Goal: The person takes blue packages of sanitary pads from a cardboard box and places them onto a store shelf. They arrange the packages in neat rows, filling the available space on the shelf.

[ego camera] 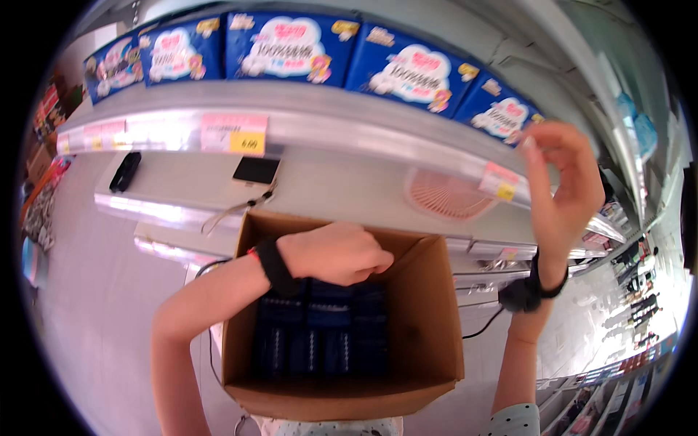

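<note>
My left hand point(335, 254) hangs over an open cardboard box point(422, 305), curled into a loose fist; nothing shows in it, though its underside is hidden. Deep in the box sit several dark blue packs point(311, 349), partly covered by that hand and wrist. Raised at the right, my right hand point(567, 177) has its fingers bent and a gap behind the thumb, with nothing visible between them. Its fingertips overlap the lower corner of the rightmost blue printed pack point(501, 111) on the upper shelf; whether they touch is unclear. Both wrists wear black bands.
More blue packs point(292, 49) line the upper shelf point(338, 128), whose edge carries price tags point(234, 134). On the shelf below lie a dark-screened device point(256, 170) with a strap, a black object point(125, 171) and a pink slotted basket point(450, 193). Cables run beside the box.
</note>
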Action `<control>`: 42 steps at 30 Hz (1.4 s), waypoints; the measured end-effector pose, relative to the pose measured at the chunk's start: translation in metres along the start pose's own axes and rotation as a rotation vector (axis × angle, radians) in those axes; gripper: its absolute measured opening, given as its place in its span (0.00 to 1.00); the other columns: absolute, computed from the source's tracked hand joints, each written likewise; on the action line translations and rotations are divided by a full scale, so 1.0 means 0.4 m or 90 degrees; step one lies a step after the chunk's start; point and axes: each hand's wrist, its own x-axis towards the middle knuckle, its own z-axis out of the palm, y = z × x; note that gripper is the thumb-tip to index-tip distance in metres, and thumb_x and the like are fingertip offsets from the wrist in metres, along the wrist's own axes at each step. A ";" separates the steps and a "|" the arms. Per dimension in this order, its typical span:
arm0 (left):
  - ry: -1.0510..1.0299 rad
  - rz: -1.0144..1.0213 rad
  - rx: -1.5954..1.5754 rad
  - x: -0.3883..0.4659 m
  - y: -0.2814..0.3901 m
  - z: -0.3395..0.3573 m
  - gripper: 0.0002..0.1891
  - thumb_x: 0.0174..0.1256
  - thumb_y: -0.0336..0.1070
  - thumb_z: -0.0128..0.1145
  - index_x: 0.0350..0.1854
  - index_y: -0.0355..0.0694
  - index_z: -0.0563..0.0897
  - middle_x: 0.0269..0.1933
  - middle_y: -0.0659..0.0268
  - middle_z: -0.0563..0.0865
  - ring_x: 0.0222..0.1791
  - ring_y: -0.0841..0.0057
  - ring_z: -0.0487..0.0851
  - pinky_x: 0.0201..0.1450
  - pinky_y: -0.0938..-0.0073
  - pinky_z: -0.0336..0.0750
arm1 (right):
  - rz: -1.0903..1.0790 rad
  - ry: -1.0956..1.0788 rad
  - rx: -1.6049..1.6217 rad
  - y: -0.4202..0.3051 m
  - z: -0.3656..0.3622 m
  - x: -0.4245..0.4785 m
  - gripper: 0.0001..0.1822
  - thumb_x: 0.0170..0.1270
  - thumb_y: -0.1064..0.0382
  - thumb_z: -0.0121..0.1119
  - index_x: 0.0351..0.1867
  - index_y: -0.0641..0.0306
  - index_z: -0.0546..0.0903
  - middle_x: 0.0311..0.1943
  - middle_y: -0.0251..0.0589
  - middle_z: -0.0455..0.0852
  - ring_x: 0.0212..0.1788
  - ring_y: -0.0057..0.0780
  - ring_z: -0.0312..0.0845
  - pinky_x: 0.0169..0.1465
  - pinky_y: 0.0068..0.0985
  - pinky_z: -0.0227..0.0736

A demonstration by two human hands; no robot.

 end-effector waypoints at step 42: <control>-0.140 -0.211 -0.210 -0.005 -0.036 0.006 0.12 0.59 0.39 0.58 0.34 0.33 0.84 0.26 0.53 0.83 0.28 0.62 0.80 0.33 0.67 0.73 | -0.291 -0.885 0.228 -0.192 0.362 -0.223 0.19 0.31 0.59 0.69 0.22 0.72 0.78 0.15 0.45 0.79 0.24 0.46 0.82 0.28 0.34 0.76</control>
